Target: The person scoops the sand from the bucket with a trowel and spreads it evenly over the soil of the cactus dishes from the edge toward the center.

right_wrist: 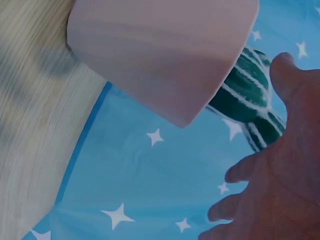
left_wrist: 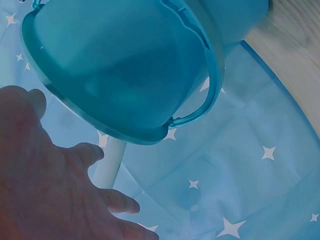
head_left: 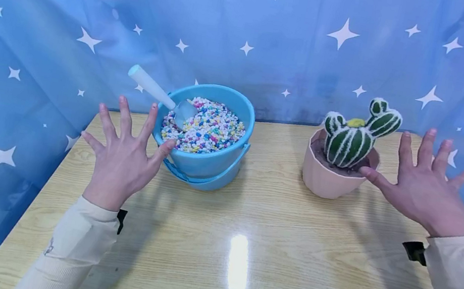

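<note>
Hovering splayed, left hand (head_left: pixel 121 159) beside bucket (head_left: pixel 206 163), right hand (head_left: pixel 424 189) beside pot (head_left: pixel 323 177)

I see both arms reaching forward, each in a cream sleeve with a dark strap at the wrist. My left hand (head_left: pixel 121 159) is raised with its back toward me, all five fingers spread wide and straight, thumb pointing inward to the right. My right hand (head_left: pixel 424 189) mirrors it: palm facing away, fingers fanned apart and straight, thumb stretched inward to the left. Neither grip holds anything. Both wrists are bent slightly back, forearms angling in from the lower corners.
</note>
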